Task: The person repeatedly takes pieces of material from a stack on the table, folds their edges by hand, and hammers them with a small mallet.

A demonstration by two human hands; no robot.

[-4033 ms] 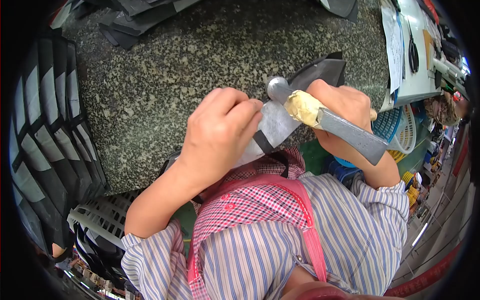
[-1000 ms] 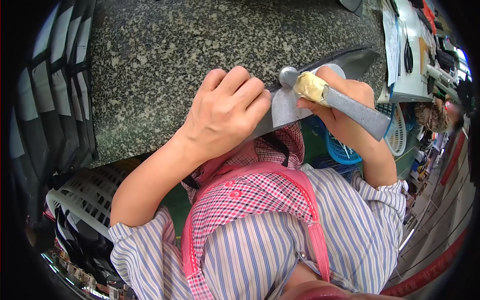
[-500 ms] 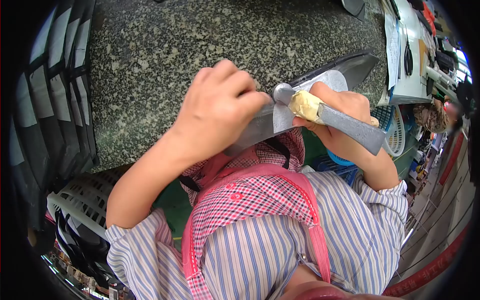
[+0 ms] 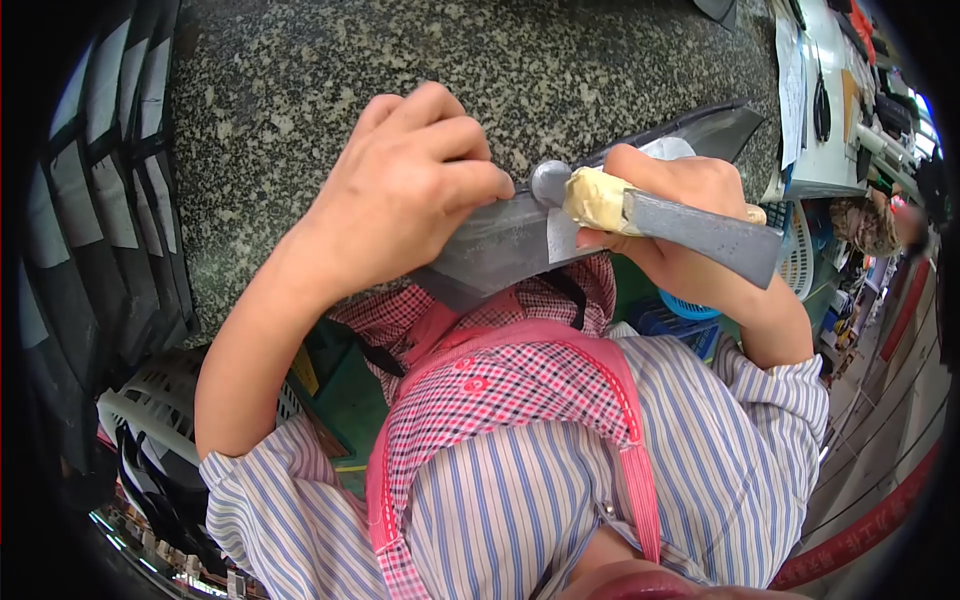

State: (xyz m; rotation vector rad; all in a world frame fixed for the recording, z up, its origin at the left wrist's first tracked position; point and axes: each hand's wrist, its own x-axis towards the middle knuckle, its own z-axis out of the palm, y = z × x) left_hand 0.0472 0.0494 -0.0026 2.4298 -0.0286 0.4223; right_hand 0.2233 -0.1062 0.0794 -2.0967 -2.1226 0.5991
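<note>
My right hand [image 4: 690, 200] is wrapped round a hammer [image 4: 708, 236], whose head has yellowish wrapping at its middle. The round striking face [image 4: 549, 183] sits over the upper edge of a dark grey leather-like piece [image 4: 500, 245]; I cannot tell whether it touches. This flat piece lies slantwise at the counter's near edge, with a pale patch and a narrow black strip along its far edge. My left hand [image 4: 410, 190] has its thumb and forefinger closed on that edge, just left of the hammer face. Its other fingers are curled.
The speckled stone counter [image 4: 300, 80] spreads beneath the work. Stacked dark pieces with grey patches [image 4: 75, 200] stand at the left. A white basket [image 4: 150, 405] holding black strips is below them. Papers [image 4: 790, 100] and a white surface [image 4: 830, 150] lie at the right, above blue and white baskets [image 4: 797, 255].
My left hand has shifted left along the edge, uncovering more of the dark piece. The hammer has moved slightly left, and its round face now shows over the edge.
</note>
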